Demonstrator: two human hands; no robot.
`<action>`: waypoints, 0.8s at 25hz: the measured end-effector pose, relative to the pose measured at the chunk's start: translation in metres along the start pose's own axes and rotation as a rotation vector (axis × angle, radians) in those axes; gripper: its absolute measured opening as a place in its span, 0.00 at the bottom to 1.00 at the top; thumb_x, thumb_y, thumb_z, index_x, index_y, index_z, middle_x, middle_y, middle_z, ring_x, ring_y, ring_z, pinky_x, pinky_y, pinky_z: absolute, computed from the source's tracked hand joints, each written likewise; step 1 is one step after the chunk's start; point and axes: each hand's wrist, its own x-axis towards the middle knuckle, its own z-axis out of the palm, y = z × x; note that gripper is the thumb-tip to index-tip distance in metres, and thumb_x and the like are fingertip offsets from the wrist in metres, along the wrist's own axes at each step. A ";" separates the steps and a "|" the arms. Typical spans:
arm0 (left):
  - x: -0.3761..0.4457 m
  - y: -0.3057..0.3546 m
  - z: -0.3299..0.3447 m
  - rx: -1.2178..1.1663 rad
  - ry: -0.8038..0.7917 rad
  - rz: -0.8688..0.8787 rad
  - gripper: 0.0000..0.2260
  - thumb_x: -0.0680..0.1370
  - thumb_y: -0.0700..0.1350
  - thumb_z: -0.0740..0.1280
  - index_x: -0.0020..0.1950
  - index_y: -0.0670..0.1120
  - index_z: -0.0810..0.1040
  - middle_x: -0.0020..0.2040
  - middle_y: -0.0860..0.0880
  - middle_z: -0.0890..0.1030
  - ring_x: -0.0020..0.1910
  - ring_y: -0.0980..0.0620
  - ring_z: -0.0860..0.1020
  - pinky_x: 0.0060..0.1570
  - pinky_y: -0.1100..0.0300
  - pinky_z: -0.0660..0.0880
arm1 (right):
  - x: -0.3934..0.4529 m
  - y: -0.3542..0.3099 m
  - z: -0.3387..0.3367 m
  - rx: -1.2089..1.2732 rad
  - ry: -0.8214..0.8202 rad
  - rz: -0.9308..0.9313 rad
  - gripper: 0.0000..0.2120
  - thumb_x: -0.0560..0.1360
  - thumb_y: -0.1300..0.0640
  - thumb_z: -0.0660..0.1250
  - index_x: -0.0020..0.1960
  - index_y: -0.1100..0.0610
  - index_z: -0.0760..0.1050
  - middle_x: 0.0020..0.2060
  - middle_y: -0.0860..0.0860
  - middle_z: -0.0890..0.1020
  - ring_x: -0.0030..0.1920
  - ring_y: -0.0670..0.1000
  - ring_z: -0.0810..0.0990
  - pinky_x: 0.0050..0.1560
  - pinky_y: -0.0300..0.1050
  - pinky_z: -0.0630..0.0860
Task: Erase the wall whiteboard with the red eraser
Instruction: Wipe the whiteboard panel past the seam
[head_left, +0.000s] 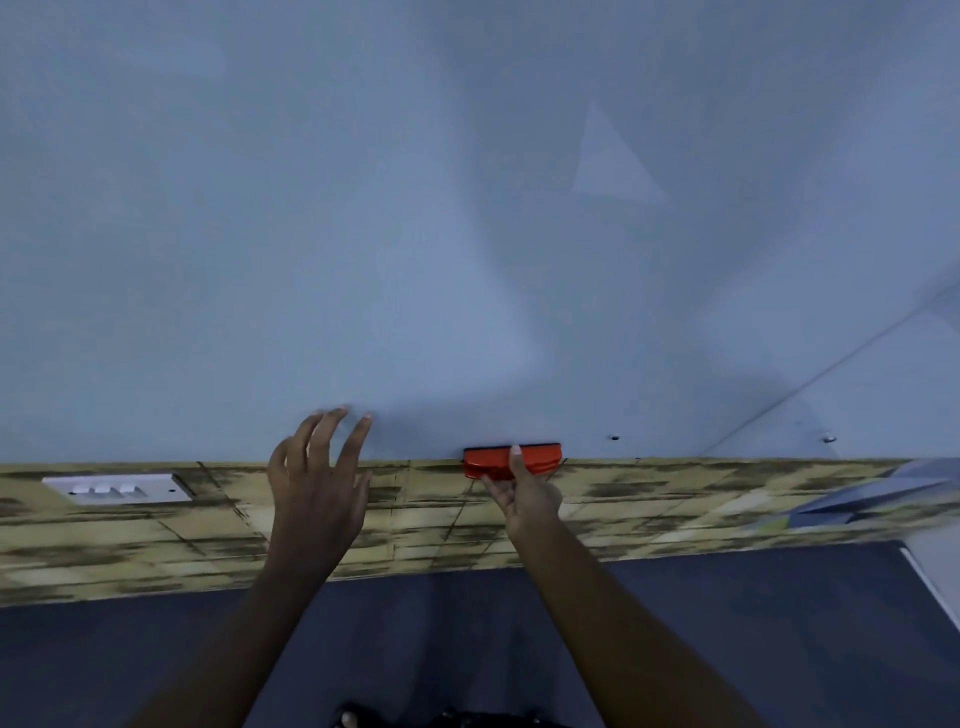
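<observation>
Right at your right hand's (524, 493) fingertips sits the red eraser (511, 461), lying flat along the bottom edge of the whiteboard (415, 234) with its dark felt against the board, and you've got it pinched, thumb across the front and fingers under. Off to that hand's left, your left hand (317, 478) has its fingers spread and straight, tips at the board, holding nothing. Further left there's a switch plate (119, 488) on the patterned wall strip (675, 499).

Red eraser (511, 461): horizontal, dark pad against the whiteboard's (467, 234) bottom edge. Whiteboard surface: pale, unmarked.
</observation>
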 end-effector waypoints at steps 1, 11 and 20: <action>-0.001 0.001 -0.003 0.002 -0.030 -0.003 0.27 0.79 0.48 0.67 0.79 0.44 0.73 0.77 0.39 0.70 0.75 0.35 0.70 0.63 0.35 0.72 | 0.004 0.000 -0.004 0.005 -0.005 0.003 0.24 0.76 0.61 0.75 0.66 0.72 0.72 0.57 0.67 0.80 0.51 0.63 0.83 0.41 0.58 0.86; -0.023 0.098 -0.001 -0.037 -0.182 0.086 0.11 0.73 0.47 0.78 0.56 0.50 0.86 0.52 0.51 0.84 0.52 0.43 0.85 0.58 0.38 0.77 | -0.014 -0.135 -0.059 0.268 -0.378 0.102 0.26 0.77 0.52 0.74 0.67 0.67 0.72 0.60 0.67 0.82 0.61 0.62 0.83 0.56 0.57 0.82; 0.021 0.304 -0.005 -0.042 -0.079 0.140 0.20 0.72 0.45 0.80 0.63 0.50 0.84 0.61 0.49 0.82 0.60 0.45 0.83 0.63 0.38 0.74 | 0.002 -0.248 -0.228 -0.054 -0.241 -0.176 0.24 0.74 0.44 0.76 0.64 0.54 0.77 0.52 0.58 0.87 0.50 0.55 0.88 0.53 0.49 0.84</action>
